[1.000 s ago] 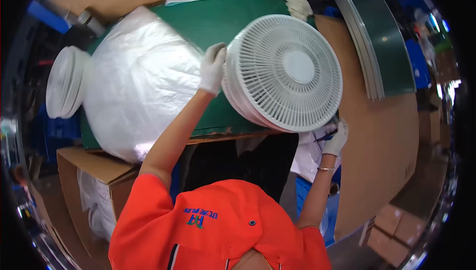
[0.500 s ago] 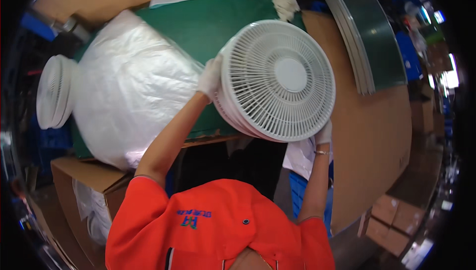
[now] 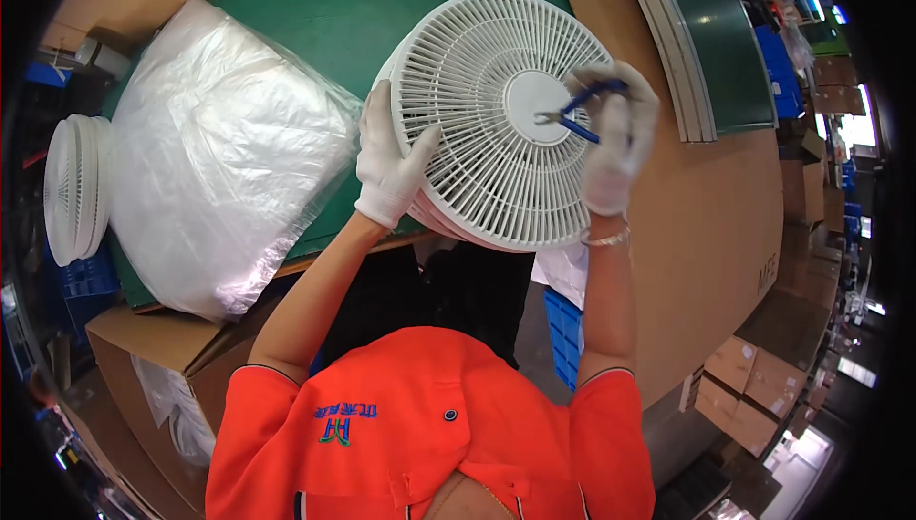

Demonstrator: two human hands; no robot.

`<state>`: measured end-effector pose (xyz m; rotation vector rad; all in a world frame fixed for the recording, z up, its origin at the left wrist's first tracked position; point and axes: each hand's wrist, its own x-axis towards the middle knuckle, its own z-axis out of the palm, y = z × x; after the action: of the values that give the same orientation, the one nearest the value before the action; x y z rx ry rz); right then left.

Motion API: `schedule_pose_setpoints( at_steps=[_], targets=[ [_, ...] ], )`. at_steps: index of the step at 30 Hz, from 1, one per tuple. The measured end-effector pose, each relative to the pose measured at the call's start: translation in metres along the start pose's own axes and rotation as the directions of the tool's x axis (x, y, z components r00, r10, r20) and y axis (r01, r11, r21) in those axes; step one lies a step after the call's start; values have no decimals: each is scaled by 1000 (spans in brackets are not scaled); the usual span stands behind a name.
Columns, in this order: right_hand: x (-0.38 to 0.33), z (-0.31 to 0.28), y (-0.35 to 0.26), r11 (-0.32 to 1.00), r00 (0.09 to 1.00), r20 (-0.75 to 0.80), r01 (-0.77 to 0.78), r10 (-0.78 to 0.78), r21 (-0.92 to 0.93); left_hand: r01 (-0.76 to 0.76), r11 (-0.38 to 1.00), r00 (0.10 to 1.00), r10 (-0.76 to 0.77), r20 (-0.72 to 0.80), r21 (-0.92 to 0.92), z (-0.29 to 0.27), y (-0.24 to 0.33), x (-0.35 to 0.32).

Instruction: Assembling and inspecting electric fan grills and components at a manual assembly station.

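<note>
A stack of round white fan grilles (image 3: 477, 181) stands on the green tabletop (image 3: 324, 24) in front of me, slightly tilted. My gloved left hand (image 3: 386, 157) grips the stack's left rim, thumb laid over the top grille. Above the grille's solid centre disc, my gloved right hand (image 3: 618, 129) holds a pair of small blue-handled pliers (image 3: 580, 114), their jaws pointing left over the disc. The right hand is slightly smeared by motion.
Clear plastic bags (image 3: 229, 157) lie piled on the table's left part. More white grilles (image 3: 76, 186) stand at the far left. An open cardboard box (image 3: 162, 343) is below them. Cardboard (image 3: 706, 234) and green-faced panels (image 3: 716, 43) are on the right.
My right hand has left the stack's lower right rim and now holds pliers over the centre. The left hand's thumb has come onto the top grille. The whole view has shifted slightly.
</note>
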<state>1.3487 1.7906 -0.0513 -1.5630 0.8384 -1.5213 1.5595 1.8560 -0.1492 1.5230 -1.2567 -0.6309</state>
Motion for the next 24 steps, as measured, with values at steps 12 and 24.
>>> schedule_pose_setpoints(
  at_steps=[12,24],
  targets=[
    [8,26,21,995,991,109,-84,77,62,-72,996,995,76,-67,60,0,0,-2],
    [13,33,45,999,992,118,45,-43,-17,-69,996,995,72,-71,51,2,0,-2]
  ],
)
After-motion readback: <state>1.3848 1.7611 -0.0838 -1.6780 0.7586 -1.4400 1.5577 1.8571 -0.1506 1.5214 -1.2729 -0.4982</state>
